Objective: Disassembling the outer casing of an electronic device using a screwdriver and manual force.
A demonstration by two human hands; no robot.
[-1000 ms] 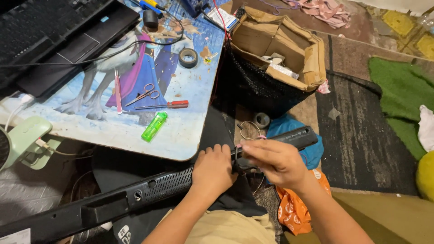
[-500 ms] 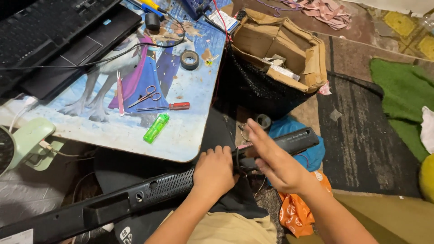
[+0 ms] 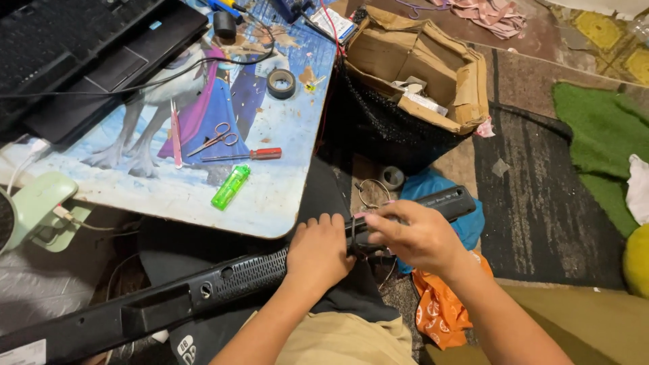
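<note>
I press my left hand down on the long black bar; right hand fingers pinched on it, holding steady.

We're looking down under warm, fairly dim indoor light, yellowish across the whole view. The low table takes the most of it, its pale printed top bright but without hard glare. Below its edge we drop into deep shadow, where the long black bar nearly melts into the dark floor and only its grille holes catch a little light. The left hand and right hand are evenly lit and sharp enough, with soft shadows beneath them. We get wide-angle stretch at the edges: the laptop leans outward, and the corners go softer and grainier.
</note>
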